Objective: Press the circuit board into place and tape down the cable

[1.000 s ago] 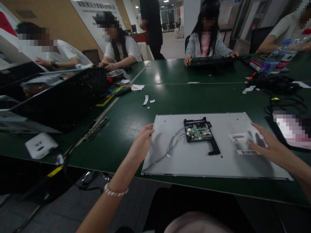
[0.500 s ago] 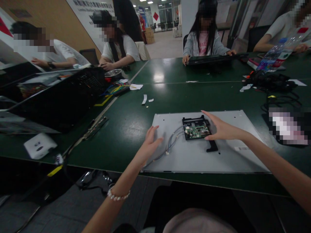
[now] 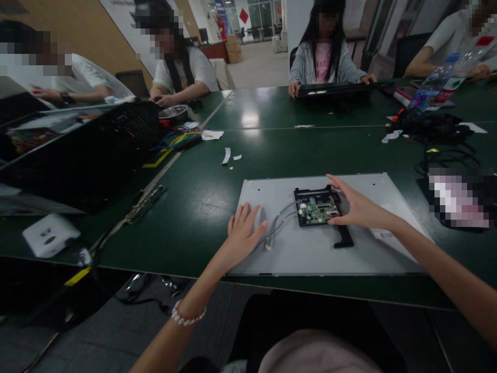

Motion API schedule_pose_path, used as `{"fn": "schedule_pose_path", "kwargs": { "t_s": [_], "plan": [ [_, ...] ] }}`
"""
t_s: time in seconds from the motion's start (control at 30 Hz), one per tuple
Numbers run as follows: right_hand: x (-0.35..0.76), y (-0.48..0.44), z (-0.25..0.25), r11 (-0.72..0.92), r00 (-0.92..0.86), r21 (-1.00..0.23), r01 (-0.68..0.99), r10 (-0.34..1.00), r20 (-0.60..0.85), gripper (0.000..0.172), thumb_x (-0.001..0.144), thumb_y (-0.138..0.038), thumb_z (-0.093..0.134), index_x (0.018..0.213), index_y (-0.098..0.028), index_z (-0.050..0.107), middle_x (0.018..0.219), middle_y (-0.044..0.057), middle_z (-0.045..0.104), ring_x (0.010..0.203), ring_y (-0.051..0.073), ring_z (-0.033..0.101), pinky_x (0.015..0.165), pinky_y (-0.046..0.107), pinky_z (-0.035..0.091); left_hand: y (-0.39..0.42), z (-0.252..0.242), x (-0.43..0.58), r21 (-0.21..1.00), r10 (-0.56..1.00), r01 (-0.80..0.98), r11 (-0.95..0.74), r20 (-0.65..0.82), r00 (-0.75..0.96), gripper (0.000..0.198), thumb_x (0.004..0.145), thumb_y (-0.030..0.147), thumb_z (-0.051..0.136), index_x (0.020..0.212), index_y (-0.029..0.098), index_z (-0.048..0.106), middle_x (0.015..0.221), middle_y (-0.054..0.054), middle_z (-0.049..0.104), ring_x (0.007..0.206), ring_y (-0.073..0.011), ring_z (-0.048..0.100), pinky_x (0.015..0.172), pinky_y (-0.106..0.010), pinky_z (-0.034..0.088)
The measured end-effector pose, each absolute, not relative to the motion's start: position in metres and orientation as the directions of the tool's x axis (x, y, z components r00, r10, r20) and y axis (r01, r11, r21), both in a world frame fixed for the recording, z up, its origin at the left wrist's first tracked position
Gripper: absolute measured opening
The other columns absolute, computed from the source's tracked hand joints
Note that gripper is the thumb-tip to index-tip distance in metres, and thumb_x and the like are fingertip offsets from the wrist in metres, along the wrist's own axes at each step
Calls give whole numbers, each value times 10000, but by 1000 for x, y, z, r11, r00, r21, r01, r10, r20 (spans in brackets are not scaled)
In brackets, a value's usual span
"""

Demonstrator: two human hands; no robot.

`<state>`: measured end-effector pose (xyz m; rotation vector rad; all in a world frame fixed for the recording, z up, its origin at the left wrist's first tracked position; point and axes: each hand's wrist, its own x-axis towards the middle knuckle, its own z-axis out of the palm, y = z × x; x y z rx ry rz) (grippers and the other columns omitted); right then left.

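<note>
A flat grey-white panel, like the back of a display, lies on the green table in front of me. On it sits a black plastic bracket carrying a green circuit board. My right hand spans the bracket's right side, its thumb at the near edge and its fingers at the far edge. Thin grey cables run from the board's left side toward my left hand, whose spread fingers are over the panel's left part; whether they press on it I cannot tell.
An open black computer case stands at the left, with a small white box nearer. Paper scraps lie beyond the panel. A phone, black cables and bottles are at the right. Several people sit around the table.
My left hand has moved right and lower over the panel, its fingers spreading. The bracket and board have shifted slightly right on the panel with my right hand.
</note>
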<state>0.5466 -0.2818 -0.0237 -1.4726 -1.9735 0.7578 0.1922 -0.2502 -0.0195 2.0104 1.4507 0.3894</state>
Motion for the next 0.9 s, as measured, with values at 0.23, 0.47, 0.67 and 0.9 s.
{"fn": "schedule_pose_path", "kwargs": {
  "t_s": [0.23, 0.47, 0.67, 0.9],
  "plan": [
    [543, -289, -31, 228, -191, -727, 647, 972, 135, 1123, 691, -449, 794, 1572, -317, 110, 1573, 129, 332, 1412, 400, 360, 1129, 636, 325, -254, -15, 191, 521, 890, 788, -328, -110, 443, 898, 769, 637, 638, 1508, 218, 349, 1633, -194, 101, 1495, -415, 16, 1159, -605, 10],
    [540, -292, -40, 233, -163, -751, 617, 972, 169, 1085, 712, -449, 778, 1566, -317, 122, 1569, 121, 331, 1414, 393, 354, 1142, 610, 325, -260, -18, 193, 402, 885, 819, -409, -44, 464, 887, 773, 662, 630, 1499, 221, 374, 1626, -200, 133, 1491, -430, -7, 1138, -642, -13],
    [531, -292, -44, 258, -153, -738, 623, 966, 208, 1040, 723, -440, 773, 1554, -336, 158, 1574, 104, 328, 1413, 384, 356, 1147, 621, 305, -255, -19, 184, 377, 865, 806, -457, -23, 501, 839, 796, 651, 612, 1491, 233, 395, 1627, -175, 157, 1489, -428, 23, 1144, -639, -11],
    [525, -290, -48, 255, -142, -723, 641, 966, 216, 1042, 723, -489, 769, 1549, -347, 150, 1572, 99, 326, 1406, 378, 368, 1138, 616, 316, -249, -16, 176, 394, 854, 798, -455, -61, 517, 842, 788, 636, 631, 1500, 262, 379, 1639, -154, 121, 1497, -405, 10, 1151, -623, 5]
  ]
}}
